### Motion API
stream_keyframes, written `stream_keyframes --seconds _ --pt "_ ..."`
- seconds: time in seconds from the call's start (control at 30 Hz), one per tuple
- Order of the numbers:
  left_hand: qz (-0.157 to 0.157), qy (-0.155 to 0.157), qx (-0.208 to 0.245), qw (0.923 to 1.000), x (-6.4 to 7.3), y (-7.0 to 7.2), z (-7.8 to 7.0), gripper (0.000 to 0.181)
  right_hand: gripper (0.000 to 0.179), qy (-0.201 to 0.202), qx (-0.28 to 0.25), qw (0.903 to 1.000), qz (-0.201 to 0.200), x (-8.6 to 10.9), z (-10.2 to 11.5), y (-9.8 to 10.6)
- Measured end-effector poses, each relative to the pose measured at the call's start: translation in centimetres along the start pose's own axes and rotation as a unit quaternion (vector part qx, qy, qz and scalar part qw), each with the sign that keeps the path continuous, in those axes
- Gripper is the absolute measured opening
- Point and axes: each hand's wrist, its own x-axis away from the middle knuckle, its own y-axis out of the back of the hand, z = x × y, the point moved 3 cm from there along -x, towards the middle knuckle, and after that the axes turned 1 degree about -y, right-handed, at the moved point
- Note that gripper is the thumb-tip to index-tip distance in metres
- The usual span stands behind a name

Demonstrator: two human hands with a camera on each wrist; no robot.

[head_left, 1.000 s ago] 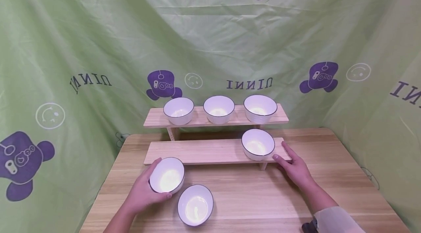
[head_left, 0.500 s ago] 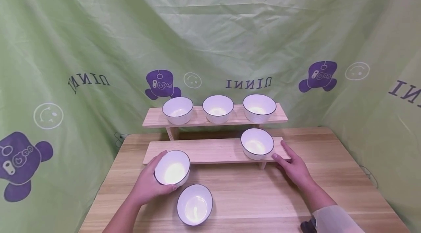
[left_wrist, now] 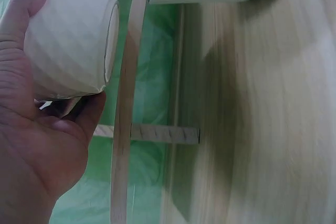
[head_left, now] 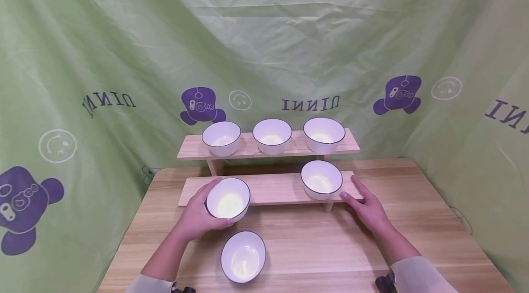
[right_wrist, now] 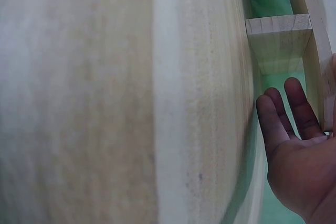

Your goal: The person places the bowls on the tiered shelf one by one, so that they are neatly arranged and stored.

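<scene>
My left hand (head_left: pixel 201 215) grips a white bowl (head_left: pixel 228 199) with a dark rim, thumb at the near side and fingers at the far side. This bowl is at the left front of the lower shelf board (head_left: pixel 270 188); in the left wrist view its dimpled outer wall (left_wrist: pixel 71 40) shows beside the board's edge. Whether it touches the board I cannot tell. At the board's right end, my right hand (head_left: pixel 369 212) holds the corner with thumb and index finger, close to another white bowl (head_left: pixel 321 180). Its other fingers (right_wrist: pixel 270 121) extend loosely below the board.
On the upper shelf board (head_left: pixel 248 151) stand three white bowls: left (head_left: pixel 222 139), middle (head_left: pixel 272 138) and right (head_left: pixel 324 136). One more bowl (head_left: pixel 243 257) sits on the wooden table (head_left: pixel 306 247) in front. A green printed cloth (head_left: pixel 256 45) hangs behind and at both sides.
My left hand has carried its bowl up and to the right, from in front of the lower board to its left front edge. The right hand has stayed on the board's end.
</scene>
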Motion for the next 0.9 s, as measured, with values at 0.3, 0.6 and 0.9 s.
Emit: stream_keyframes --seconds 0.3,0.6,0.9 --pt "0.014 0.020 -0.001 0.9997 -2.0 -1.3 -1.0 0.122 0.092 0.003 -0.010 0.9999 -0.004 -0.1 -0.2 0.0" --pt "0.019 0.022 0.006 0.9996 -3.7 -2.7 -1.6 0.122 0.094 0.004 -0.004 1.0000 -0.005 -0.5 -0.2 0.0" --pt "0.022 0.008 0.012 0.9997 -5.1 -4.4 -2.3 0.119 0.092 0.001 -0.001 1.0000 -0.005 -0.1 -0.2 0.0"
